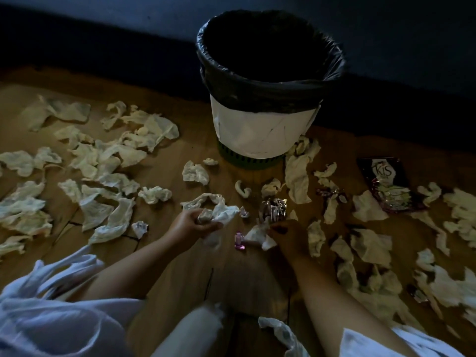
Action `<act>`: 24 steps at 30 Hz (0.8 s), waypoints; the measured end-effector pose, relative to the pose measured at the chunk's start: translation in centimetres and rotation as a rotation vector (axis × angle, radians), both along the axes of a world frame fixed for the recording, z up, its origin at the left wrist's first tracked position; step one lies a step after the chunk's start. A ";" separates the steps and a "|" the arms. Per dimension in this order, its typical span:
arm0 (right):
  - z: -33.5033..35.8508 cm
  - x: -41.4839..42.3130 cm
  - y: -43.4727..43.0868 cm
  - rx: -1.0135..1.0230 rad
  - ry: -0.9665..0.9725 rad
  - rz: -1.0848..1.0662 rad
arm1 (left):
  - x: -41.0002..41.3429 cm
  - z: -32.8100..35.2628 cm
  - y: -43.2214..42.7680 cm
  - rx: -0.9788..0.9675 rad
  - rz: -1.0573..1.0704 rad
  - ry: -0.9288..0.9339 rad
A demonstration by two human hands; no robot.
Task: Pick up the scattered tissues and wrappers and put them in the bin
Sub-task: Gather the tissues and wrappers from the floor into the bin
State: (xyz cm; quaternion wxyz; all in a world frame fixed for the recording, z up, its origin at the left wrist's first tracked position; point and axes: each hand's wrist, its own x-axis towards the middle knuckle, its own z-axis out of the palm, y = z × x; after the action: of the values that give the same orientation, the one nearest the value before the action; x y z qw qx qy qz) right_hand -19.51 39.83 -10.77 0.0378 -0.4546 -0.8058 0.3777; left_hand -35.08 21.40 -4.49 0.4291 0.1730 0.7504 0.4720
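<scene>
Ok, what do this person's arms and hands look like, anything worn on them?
The left grip and right grip are bare hands, no gloves; no ring or watch shows in this dim light. The left forearm and right forearm are bare too. Higher up is loose white fabric: a wide, crumpled left sleeve and a right sleeve at the bottom edge.

We log colours
Cream tissues; bin white, black liner, green base; maroon wrapper, white lettering; pink wrapper; brown floor.
</scene>
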 end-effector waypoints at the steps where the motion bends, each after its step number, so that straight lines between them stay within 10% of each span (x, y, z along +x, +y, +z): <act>1: 0.5 -0.1 0.0 -0.085 0.043 -0.038 | 0.0 0.3 0.3 0.042 0.036 -0.042; 24: 26.9 -12.9 8.7 -0.322 0.842 -0.233 | -2.7 10.6 7.2 0.424 0.537 -0.142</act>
State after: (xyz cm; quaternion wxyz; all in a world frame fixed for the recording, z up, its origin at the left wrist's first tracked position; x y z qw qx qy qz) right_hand -32.46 48.48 16.13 0.3326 -0.3494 -0.5951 0.6428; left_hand -37.73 28.64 6.14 0.2953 0.0215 0.6227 0.7243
